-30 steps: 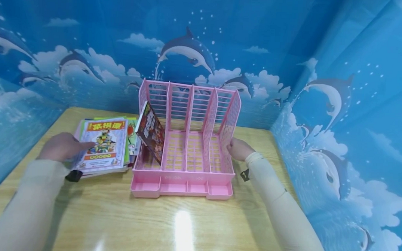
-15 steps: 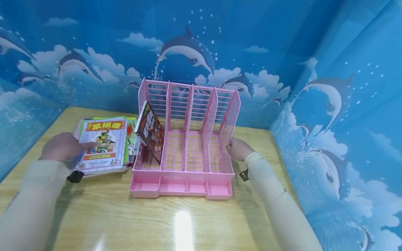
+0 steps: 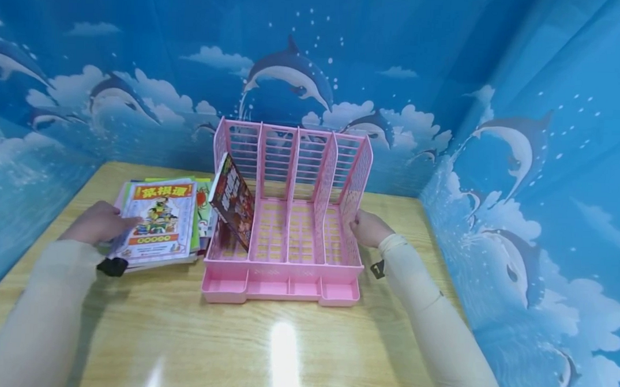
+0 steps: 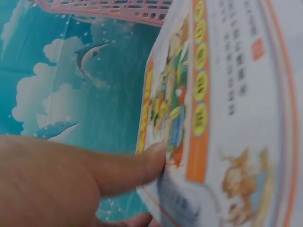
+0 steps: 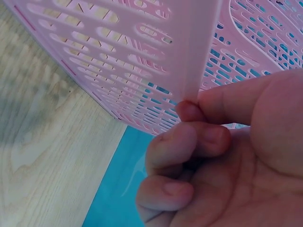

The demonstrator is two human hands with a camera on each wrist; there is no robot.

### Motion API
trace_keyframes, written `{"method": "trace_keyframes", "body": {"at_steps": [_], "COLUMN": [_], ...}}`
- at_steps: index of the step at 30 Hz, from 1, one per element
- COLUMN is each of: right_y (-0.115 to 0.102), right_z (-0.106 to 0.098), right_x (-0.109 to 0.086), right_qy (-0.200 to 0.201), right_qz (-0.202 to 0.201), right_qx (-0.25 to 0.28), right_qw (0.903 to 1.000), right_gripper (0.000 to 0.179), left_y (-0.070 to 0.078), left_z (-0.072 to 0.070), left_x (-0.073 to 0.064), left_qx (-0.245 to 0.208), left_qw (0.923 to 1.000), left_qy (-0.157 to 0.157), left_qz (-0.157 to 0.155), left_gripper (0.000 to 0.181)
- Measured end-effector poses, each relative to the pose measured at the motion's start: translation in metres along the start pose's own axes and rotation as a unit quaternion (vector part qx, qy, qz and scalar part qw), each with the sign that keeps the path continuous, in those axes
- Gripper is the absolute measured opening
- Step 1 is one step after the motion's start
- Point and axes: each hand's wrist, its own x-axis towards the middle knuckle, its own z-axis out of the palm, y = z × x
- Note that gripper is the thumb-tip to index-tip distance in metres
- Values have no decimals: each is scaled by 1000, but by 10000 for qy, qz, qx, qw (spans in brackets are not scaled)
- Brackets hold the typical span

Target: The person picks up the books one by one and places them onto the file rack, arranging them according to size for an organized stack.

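Left hand [image 3: 100, 222]: pinching white comic book [image 3: 159, 213]; lift evenly
Right hand [image 3: 371, 228]: pinching outer side of pink file rack [image 3: 275, 271]; brace it lightly

Sm. print [image 4: 232, 71] on top bklt [image 4: 213, 118] illegible, L-wrist cam

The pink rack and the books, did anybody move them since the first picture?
Hardly anything changed: the left hand slid its thumb back slightly toward the top book's left edge. Nothing was let go. The right hand still holds the pink rack's side, and the dark book still leans inside.
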Motion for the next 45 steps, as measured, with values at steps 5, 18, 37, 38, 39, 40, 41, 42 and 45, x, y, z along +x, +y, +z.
{"method": "trace_keyframes", "body": {"at_steps": [5, 18, 37, 38, 39, 40, 41, 42, 45], "right_y": [-2, 0, -1, 0, 0, 0, 0, 0, 0], "right_z": [0, -1, 3, 3, 3, 2, 2, 2, 2], "right_x": [-2, 0, 2, 2, 2, 2, 2, 2, 2], "right_qy": [12, 30, 47, 50, 49, 41, 32, 25, 6], "right_qz": [-5, 22, 7, 6, 5, 6, 7, -4, 6], "right_qx": [49, 68, -22, -24, -25, -19, -6, -4, 52], "right_qw": [10000, 10000, 10000, 10000, 10000, 10000, 10000, 10000, 10000], "right_gripper": [50, 51, 50, 50, 50, 50, 51, 51, 52], "left_y": [2, 4, 74, 77, 79, 81, 82, 82, 82], "left_z": [2, 5, 14, 17, 21, 24, 26, 27, 29], "left_x": [-5, -9, -56, -56, -56, -55, -54, -53, -53], "left_qx": [346, 296, -773, -816, -849, -886, -937, -956, -829], "left_qw": [9986, 9969, 9366, 9346, 9317, 9308, 9311, 9332, 9425], "left_qy": [238, 715, 3267, 3297, 3341, 3335, 3292, 3207, 2912], "left_qz": [-316, -160, 1004, 1059, 1145, 1211, 1262, 1308, 1416], "left_gripper": [81, 64, 55, 55, 52, 51, 49, 49, 56]}}
